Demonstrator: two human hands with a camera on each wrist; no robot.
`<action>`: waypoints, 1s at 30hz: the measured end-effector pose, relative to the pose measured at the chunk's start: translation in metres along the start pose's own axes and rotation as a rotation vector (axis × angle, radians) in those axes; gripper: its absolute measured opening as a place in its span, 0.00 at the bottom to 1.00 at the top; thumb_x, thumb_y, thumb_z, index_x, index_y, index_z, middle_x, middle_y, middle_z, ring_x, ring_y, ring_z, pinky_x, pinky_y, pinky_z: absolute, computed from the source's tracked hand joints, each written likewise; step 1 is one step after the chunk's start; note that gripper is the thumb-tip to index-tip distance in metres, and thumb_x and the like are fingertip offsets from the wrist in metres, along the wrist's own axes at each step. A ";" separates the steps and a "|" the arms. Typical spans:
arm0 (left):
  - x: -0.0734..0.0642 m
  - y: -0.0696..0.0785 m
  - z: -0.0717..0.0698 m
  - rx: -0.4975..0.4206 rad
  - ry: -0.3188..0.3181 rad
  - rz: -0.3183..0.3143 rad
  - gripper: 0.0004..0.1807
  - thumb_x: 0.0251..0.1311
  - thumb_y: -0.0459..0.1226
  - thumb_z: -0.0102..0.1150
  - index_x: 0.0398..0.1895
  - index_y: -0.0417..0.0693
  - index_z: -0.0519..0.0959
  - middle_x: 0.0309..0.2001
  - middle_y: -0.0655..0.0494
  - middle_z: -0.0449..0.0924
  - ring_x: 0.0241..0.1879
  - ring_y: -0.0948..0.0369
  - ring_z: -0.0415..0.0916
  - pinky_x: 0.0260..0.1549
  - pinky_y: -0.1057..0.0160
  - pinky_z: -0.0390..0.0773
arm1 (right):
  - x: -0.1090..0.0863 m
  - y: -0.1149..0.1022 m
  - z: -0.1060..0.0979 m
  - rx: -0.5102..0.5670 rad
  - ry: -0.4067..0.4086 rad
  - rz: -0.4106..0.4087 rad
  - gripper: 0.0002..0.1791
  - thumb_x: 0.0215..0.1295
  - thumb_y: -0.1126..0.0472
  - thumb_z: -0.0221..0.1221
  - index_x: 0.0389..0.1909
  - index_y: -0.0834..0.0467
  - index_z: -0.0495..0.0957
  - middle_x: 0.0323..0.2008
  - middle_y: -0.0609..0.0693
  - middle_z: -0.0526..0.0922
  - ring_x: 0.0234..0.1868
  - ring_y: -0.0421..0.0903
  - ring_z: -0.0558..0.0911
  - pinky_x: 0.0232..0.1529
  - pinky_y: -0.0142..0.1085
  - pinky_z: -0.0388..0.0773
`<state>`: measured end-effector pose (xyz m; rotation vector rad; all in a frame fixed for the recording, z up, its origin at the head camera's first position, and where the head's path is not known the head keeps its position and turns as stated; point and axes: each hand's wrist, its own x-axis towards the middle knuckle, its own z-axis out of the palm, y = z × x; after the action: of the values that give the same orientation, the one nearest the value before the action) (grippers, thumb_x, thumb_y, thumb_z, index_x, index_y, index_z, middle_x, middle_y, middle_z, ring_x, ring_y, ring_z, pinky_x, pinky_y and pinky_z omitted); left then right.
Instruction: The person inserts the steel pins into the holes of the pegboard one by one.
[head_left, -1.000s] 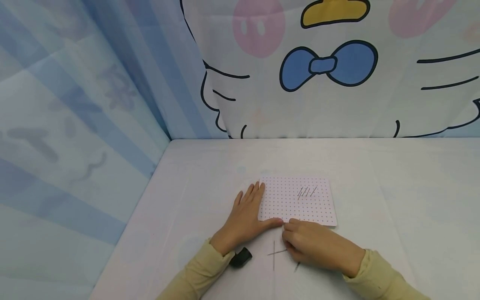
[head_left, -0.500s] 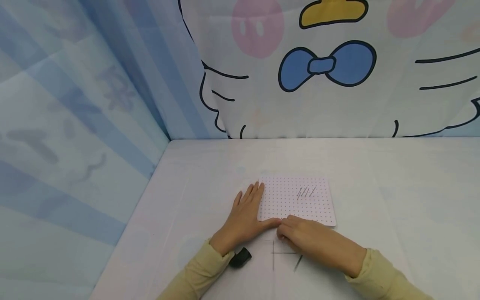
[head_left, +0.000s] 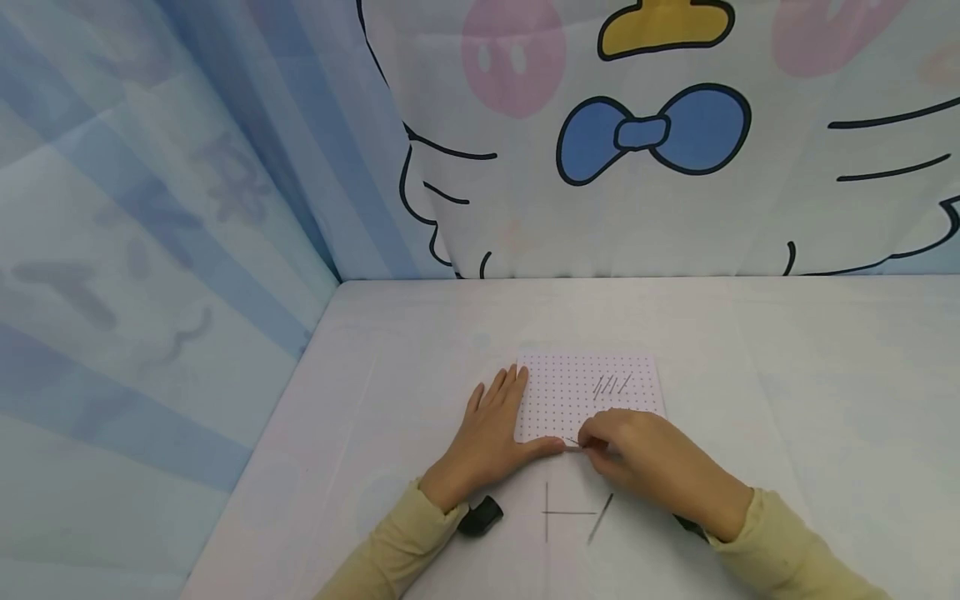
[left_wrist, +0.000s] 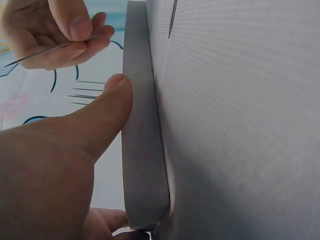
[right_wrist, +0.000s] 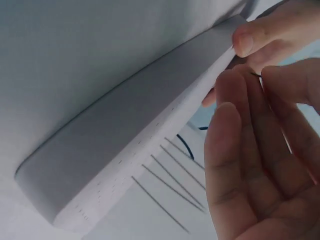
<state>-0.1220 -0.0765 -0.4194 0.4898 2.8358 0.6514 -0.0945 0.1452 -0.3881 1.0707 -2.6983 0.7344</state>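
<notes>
My left hand (head_left: 487, 433) lies along the left side of a pale board (head_left: 555, 400) dotted with rows of small holes, its fingers straight and its thumb against the front edge. Over that front edge, my right hand (head_left: 637, 450) pinches a thin metal needle (left_wrist: 40, 54) between thumb and fingertips. In the left wrist view the needle's pointed end sticks out past the fingers. Several needles (right_wrist: 169, 185) stand slanting out of the board's holed face, near its back right in the head view.
On the white table in front of the board lie an upright-running needle (head_left: 547, 525), a crosswise needle (head_left: 570, 512) and a slanted needle (head_left: 600, 518). A black device (head_left: 482, 517) sits at the left wrist. A printed cloth wall (head_left: 517, 217) rises behind the table.
My right hand has moved from in front of the board to the right and over its front edge, uncovering more of the needles on the table. The left hand has stayed in place.
</notes>
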 end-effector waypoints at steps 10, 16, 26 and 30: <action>0.001 0.000 0.001 0.018 0.002 -0.006 0.60 0.54 0.69 0.58 0.80 0.46 0.45 0.80 0.50 0.43 0.79 0.54 0.39 0.76 0.45 0.41 | 0.002 0.020 -0.007 0.168 0.088 0.171 0.08 0.55 0.71 0.68 0.30 0.55 0.83 0.27 0.39 0.82 0.28 0.31 0.76 0.29 0.29 0.78; 0.001 -0.001 0.001 0.012 -0.005 -0.011 0.61 0.54 0.69 0.58 0.80 0.47 0.45 0.80 0.50 0.42 0.79 0.54 0.39 0.76 0.46 0.40 | 0.002 0.031 -0.008 0.187 0.078 0.233 0.06 0.57 0.72 0.67 0.31 0.59 0.84 0.30 0.45 0.86 0.29 0.34 0.82 0.31 0.31 0.81; 0.000 0.000 0.000 0.001 -0.007 -0.006 0.60 0.54 0.69 0.59 0.80 0.47 0.45 0.80 0.50 0.42 0.79 0.54 0.39 0.76 0.45 0.41 | 0.006 0.040 -0.008 0.091 0.087 0.252 0.04 0.60 0.69 0.67 0.34 0.60 0.88 0.32 0.48 0.88 0.34 0.41 0.85 0.38 0.40 0.83; 0.000 0.000 0.000 0.005 -0.006 -0.006 0.61 0.54 0.69 0.59 0.80 0.46 0.45 0.80 0.50 0.42 0.79 0.54 0.39 0.76 0.45 0.41 | 0.007 0.042 -0.008 0.089 0.088 0.267 0.05 0.58 0.70 0.68 0.34 0.60 0.88 0.33 0.50 0.88 0.36 0.45 0.86 0.39 0.42 0.84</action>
<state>-0.1222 -0.0764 -0.4194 0.4832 2.8325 0.6410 -0.1285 0.1707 -0.3953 0.6824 -2.7854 0.9272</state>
